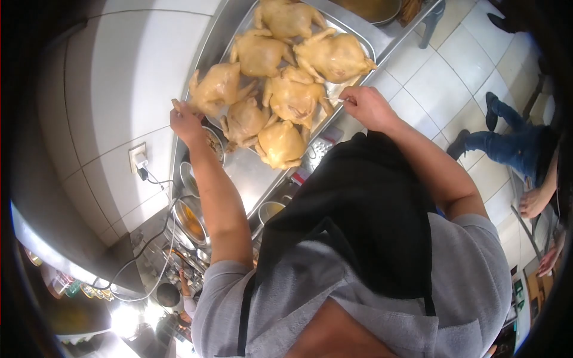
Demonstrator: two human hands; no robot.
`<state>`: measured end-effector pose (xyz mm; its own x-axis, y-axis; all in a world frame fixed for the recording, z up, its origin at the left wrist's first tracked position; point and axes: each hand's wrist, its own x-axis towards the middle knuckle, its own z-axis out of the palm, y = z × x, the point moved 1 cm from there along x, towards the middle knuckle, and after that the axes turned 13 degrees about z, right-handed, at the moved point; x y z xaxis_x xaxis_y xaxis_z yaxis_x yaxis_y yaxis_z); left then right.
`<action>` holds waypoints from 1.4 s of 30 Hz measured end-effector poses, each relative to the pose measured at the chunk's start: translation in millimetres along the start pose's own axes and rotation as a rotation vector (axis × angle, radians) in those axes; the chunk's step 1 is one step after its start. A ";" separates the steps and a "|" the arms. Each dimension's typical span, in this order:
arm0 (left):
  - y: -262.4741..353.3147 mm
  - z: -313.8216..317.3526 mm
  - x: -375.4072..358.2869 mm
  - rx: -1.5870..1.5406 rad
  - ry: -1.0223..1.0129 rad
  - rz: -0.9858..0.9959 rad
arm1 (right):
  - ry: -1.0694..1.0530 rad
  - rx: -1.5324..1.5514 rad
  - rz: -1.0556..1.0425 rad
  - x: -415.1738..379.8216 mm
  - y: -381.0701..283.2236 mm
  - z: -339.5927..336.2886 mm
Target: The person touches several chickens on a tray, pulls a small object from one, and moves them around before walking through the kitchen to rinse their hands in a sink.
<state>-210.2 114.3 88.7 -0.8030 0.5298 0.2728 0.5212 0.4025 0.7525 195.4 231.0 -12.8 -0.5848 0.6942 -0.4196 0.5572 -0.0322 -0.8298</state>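
Several pale yellow, plucked whole chickens (295,98) lie close together on a metal tray (352,30). My left hand (187,124) is closed at the tray's left side, against the lower edge of the leftmost chicken (216,89). A small brownish tip sticks up from its fingers; I cannot tell what this hand grips. Beyond the tray's right edge, my right hand (369,108) pinches a thin white strip (334,99). That strip points toward the leg of the middle chicken.
The tray rests on a steel counter (248,173) along a tiled wall. Bowls stand left of it, one with orange contents (190,221). A power outlet (138,158) with cords is on the wall. Another person in jeans (507,143) is on the tiled floor at right.
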 end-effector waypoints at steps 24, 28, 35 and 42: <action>27.4 -2.4 5.1 0.202 -0.032 0.114 | 0.014 0.003 -0.036 2.5 -1.9 7.6; 26.1 -4.9 10.4 0.253 -0.051 0.159 | 0.006 0.011 -0.030 3.3 -0.5 9.3; 25.6 -3.6 13.5 0.256 -0.030 0.167 | -0.007 0.025 -0.016 1.9 -2.9 7.1; 20.2 -4.9 17.2 0.269 -0.056 0.188 | 0.000 0.028 -0.018 3.2 0.6 8.8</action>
<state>-214.9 127.8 111.5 -0.6723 0.6508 0.3529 0.7223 0.4722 0.5052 188.7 226.9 -17.9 -0.5945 0.6950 -0.4044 0.5296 -0.0400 -0.8473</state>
